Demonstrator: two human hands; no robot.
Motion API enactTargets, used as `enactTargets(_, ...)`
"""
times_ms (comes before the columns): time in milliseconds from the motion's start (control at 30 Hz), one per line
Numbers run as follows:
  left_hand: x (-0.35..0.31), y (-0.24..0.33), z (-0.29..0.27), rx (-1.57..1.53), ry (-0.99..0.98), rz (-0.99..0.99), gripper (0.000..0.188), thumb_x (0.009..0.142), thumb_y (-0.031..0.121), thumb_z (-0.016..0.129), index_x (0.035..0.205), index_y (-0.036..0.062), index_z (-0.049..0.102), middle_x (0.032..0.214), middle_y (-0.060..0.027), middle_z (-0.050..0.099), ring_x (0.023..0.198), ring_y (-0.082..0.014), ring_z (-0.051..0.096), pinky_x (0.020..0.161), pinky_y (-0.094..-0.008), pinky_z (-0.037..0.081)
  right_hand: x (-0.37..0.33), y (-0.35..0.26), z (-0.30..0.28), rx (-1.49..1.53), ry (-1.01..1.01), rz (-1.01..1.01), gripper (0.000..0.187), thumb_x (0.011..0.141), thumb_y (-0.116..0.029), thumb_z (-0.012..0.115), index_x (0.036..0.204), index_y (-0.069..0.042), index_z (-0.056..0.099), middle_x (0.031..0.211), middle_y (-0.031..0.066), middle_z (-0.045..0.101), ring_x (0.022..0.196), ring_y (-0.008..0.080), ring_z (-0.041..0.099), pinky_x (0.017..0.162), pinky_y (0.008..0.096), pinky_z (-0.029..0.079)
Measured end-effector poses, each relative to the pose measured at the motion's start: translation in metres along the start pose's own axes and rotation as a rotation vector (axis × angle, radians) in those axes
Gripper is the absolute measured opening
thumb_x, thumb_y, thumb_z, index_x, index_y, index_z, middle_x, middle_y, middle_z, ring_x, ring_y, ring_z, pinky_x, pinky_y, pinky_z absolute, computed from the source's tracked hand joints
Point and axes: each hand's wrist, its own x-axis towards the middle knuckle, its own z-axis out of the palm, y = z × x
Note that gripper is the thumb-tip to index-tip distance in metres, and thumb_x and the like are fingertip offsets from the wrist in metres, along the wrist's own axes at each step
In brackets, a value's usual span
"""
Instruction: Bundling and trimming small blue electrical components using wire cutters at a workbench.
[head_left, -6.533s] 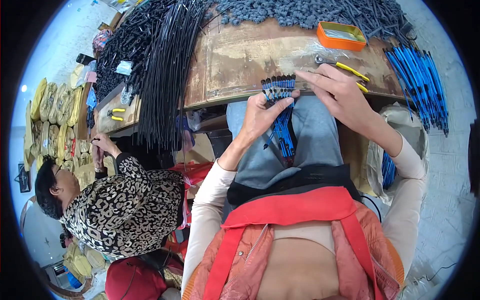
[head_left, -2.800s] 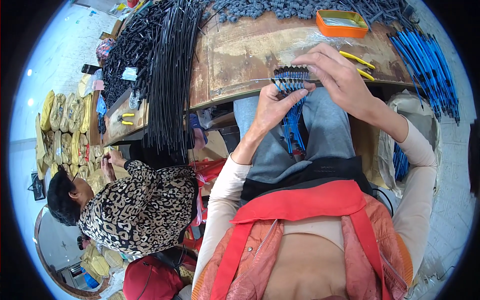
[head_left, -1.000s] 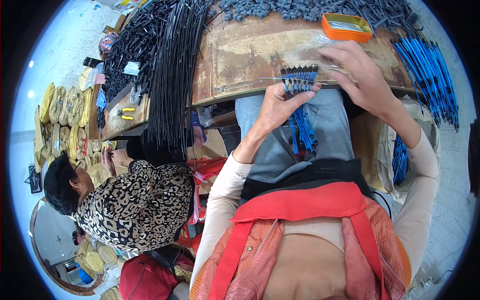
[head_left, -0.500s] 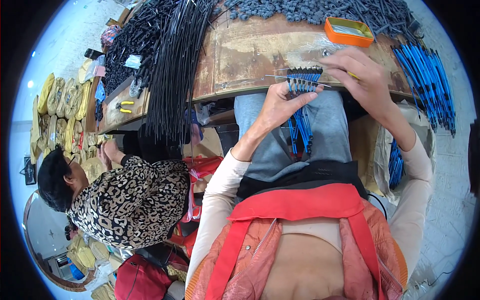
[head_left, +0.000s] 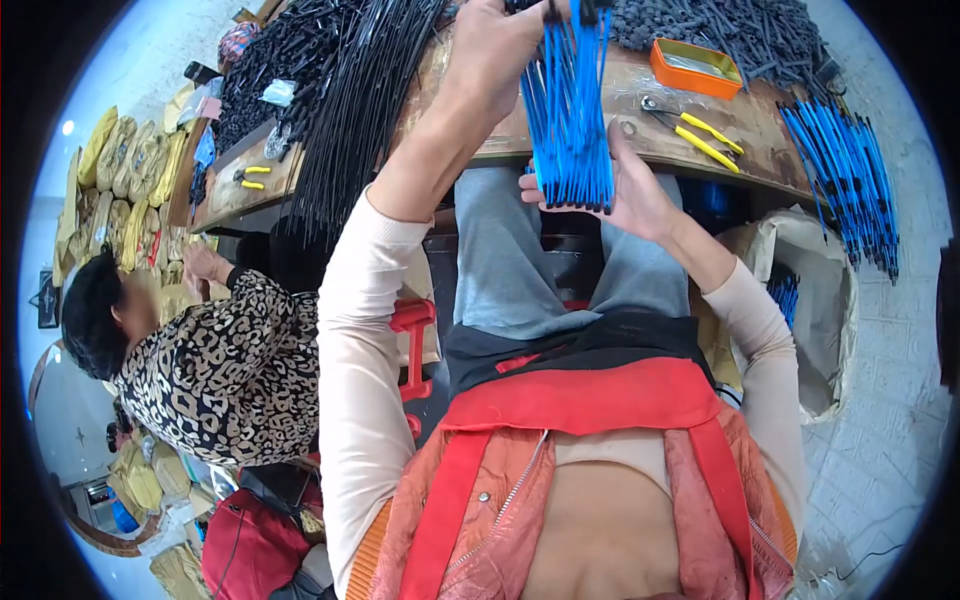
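My left hand [head_left: 490, 55] is closed around the upper, black-ended part of a bundle of thin blue rods [head_left: 568, 110]. The bundle hangs upright over the table's front edge, its black lower tips roughly level with one another. Behind those lower ends lies my right hand [head_left: 645, 195], palm up, with its thumb apart on the right and its fingertips showing on the left. The fingers of my left hand are partly cut off at the top of the picture. To the right, pliers with yellow handles [head_left: 708, 145] lie on the wooden table [head_left: 640, 140].
An orange tin [head_left: 695, 68] sits at the back right. More blue rods [head_left: 850, 180] overhang the right edge. Long black rods [head_left: 345, 130] and heaped black parts [head_left: 245, 80] fill the left. A co-worker [head_left: 210, 370] sits at left. Below right stands a lined container [head_left: 815, 320].
My left hand has raised the blue bundle up and away from my lap. My right hand has come down from above the table to the bundle's lower end, uncovering the pliers.
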Motion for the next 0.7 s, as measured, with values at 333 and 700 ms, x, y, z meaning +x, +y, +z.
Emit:
enactTargets(333,-0.117,-0.054,0.005,0.338,-0.305,0.155,0.023,0.081,0.001,0.068,0.104,0.0024,0.071,0.095,-0.0094,0.073,0.084,-0.0110,0.068,0.075,-0.0264,0.053,-0.013,0.063,-0.087,-0.434,0.149,-0.342,0.082,0.097,-0.065,0.017,0.140,0.002,0.039,0.135,0.0109,0.052,0.131,0.0230,0.043,0.111,0.0367,0.033)
enactTargets(700,-0.088,-0.149,-0.013,0.033,-0.022,-0.160,0.020,0.087,0.000,0.064,0.106,0.0000,0.070,0.094,-0.0017,0.072,0.089,-0.0065,0.063,0.081,-0.0237,0.051,-0.039,0.035,-0.081,-0.626,0.741,-0.280,0.048,0.103,-0.040,0.040,0.121,0.000,0.059,0.115,0.0079,0.063,0.110,0.0190,0.058,0.098,0.0324,0.043)
